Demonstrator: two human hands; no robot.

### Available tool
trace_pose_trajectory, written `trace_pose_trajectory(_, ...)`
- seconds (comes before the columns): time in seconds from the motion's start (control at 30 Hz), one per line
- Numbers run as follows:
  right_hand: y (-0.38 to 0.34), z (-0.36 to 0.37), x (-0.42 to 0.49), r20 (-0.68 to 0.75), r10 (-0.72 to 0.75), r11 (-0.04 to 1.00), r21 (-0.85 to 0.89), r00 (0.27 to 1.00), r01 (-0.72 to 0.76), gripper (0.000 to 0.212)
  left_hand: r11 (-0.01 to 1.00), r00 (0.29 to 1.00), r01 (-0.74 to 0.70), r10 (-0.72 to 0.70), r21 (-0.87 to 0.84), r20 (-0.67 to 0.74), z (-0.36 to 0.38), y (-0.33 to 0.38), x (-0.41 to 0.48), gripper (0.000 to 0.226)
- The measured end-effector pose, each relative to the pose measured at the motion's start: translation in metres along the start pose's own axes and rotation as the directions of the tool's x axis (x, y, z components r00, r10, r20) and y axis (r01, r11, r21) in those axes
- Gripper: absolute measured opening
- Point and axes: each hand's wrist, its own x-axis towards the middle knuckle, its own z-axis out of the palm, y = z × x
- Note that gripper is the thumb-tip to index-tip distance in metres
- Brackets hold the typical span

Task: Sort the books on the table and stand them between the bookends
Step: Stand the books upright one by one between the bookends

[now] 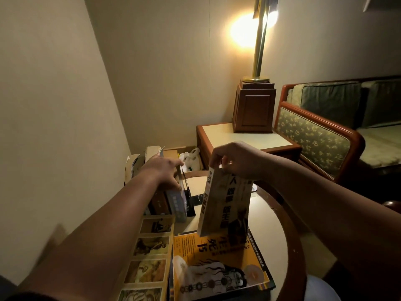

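My right hand (236,161) pinches the top edge of a pale book with large dark characters (223,205), which hangs upright above the round table (267,231). My left hand (162,170) rests on the tops of several standing books (171,203) at the table's far left, fingers curled over them. A black bookend (191,203) stands just right of that row. A yellow book with a drawn face (217,266) lies flat at the near edge. Beside it on the left lies a tall beige book with picture panels (149,257).
Behind the row, more books and a cardboard box with a white plastic bag (191,157) sit by the wall. A side table (245,140) with a lit brass lamp on a wooden base (253,105) stands beyond. A green patterned sofa (321,135) is at right.
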Motion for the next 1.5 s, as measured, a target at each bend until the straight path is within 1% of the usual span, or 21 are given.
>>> trace_pose_trajectory(0.13,-0.001,0.004,-0.003,0.015,-0.005,1.000,-0.023,1.000,0.005,0.029,1.000,1.000,0.000,0.000,-0.002,0.004,-0.001,0.000,-0.001,0.090)
trace_pose_trajectory(0.2,0.000,0.012,-0.006,-0.002,-0.014,1.000,-0.017,1.000,0.014,0.033,1.000,1.000,-0.003,0.003,0.003,-0.003,-0.001,0.001,-0.001,0.090)
trace_pose_trajectory(0.27,0.000,0.021,-0.009,-0.024,-0.051,0.999,-0.015,0.998,0.050,0.031,1.000,1.000,-0.003,0.003,0.007,-0.008,-0.001,0.002,0.000,0.090)
trace_pose_trajectory(0.37,0.001,0.033,-0.017,-0.095,-0.097,0.995,-0.023,0.991,0.095,0.026,1.000,1.000,-0.001,0.001,0.011,-0.003,0.000,0.001,0.001,0.091)
trace_pose_trajectory(0.43,0.002,0.043,-0.023,-0.161,-0.104,0.994,-0.045,0.981,0.098,0.024,1.000,1.000,0.007,-0.008,0.003,0.003,0.001,0.000,0.002,0.091)
trace_pose_trajectory(0.47,0.002,0.049,-0.026,-0.188,-0.094,0.995,-0.040,0.978,0.088,0.027,1.000,1.000,0.009,-0.009,0.000,0.004,0.002,-0.001,0.002,0.091)
trace_pose_trajectory(0.57,-0.004,0.067,-0.031,-0.259,-0.003,1.000,0.023,0.966,0.010,0.046,1.000,1.000,0.006,-0.006,-0.003,-0.001,0.002,-0.001,0.001,0.090)
trace_pose_trajectory(0.6,-0.006,0.073,-0.031,-0.296,0.007,1.000,0.031,0.955,0.002,0.048,1.000,1.000,0.004,-0.004,0.000,-0.002,0.001,0.000,0.001,0.089)
trace_pose_trajectory(0.7,-0.006,0.089,-0.028,-0.411,-0.036,0.999,0.009,0.911,0.043,0.039,1.000,1.000,0.001,-0.001,-0.005,-0.005,0.002,0.000,0.001,0.089)
trace_pose_trajectory(0.8,-0.008,0.102,-0.027,-0.444,-0.063,0.997,0.006,0.894,0.074,0.026,1.000,1.000,0.002,-0.002,0.001,-0.001,0.002,0.001,0.000,0.089)
trace_pose_trajectory(0.87,-0.011,0.107,-0.026,-0.428,-0.062,0.998,-0.028,0.902,0.056,0.019,1.000,1.000,-0.008,0.008,0.014,-0.007,0.000,0.005,-0.002,0.088)
trace_pose_trajectory(0.9,-0.010,0.109,-0.026,-0.424,-0.048,0.999,-0.035,0.905,0.036,0.022,1.000,1.000,-0.014,0.015,0.019,-0.013,-0.001,0.006,-0.003,0.088)
trace_pose_trajectory(0.93,-0.010,0.109,-0.025,-0.421,-0.013,1.000,-0.028,0.907,0.002,0.026,1.000,1.000,-0.019,0.019,0.021,-0.015,-0.002,0.008,-0.004,0.088)
trace_pose_trajectory(1.0,-0.012,0.108,-0.024,-0.405,0.101,0.994,-0.001,0.909,-0.111,0.034,0.999,1.000,-0.028,0.028,0.024,-0.004,-0.003,0.008,-0.003,0.088)
trace_pose_trajectory(1.07,-0.017,0.105,-0.026,-0.369,0.201,0.977,0.009,0.907,-0.213,0.038,0.999,0.999,-0.033,0.033,0.019,0.006,-0.003,0.007,-0.002,0.089)
trace_pose_trajectory(1.13,-0.024,0.101,-0.029,-0.298,0.279,0.960,0.056,0.913,-0.275,0.038,0.999,0.999,-0.035,0.035,0.012,-0.001,-0.002,0.006,-0.001,0.090)
trace_pose_trajectory(1.23,-0.034,0.089,-0.031,-0.153,0.386,0.915,0.194,0.910,-0.355,0.033,0.999,0.999,-0.039,0.039,0.009,-0.006,-0.001,0.006,-0.001,0.089)
trace_pose_trajectory(1.3,-0.036,0.080,-0.031,-0.074,0.436,0.883,0.228,0.897,-0.410,0.032,0.999,0.999,-0.044,0.044,0.011,-0.007,0.001,0.004,0.000,0.089)
trace_pose_trajectory(1.37,-0.035,0.071,-0.032,0.003,0.492,0.837,0.275,0.871,-0.474,0.037,0.999,0.999,-0.044,0.044,0.011,-0.011,0.001,0.003,0.001,0.090)
trace_pose_trajectory(1.43,-0.033,0.062,-0.033,0.060,0.519,0.800,0.319,0.853,-0.509,0.041,0.999,0.999,-0.050,0.051,0.020,-0.016,0.002,0.003,0.002,0.090)
trace_pose_trajectory(1.5,-0.036,0.053,-0.032,0.075,0.507,0.798,0.334,0.858,-0.501,0.040,0.998,0.998,-0.061,0.062,0.033,-0.032,0.002,0.004,0.001,0.091)
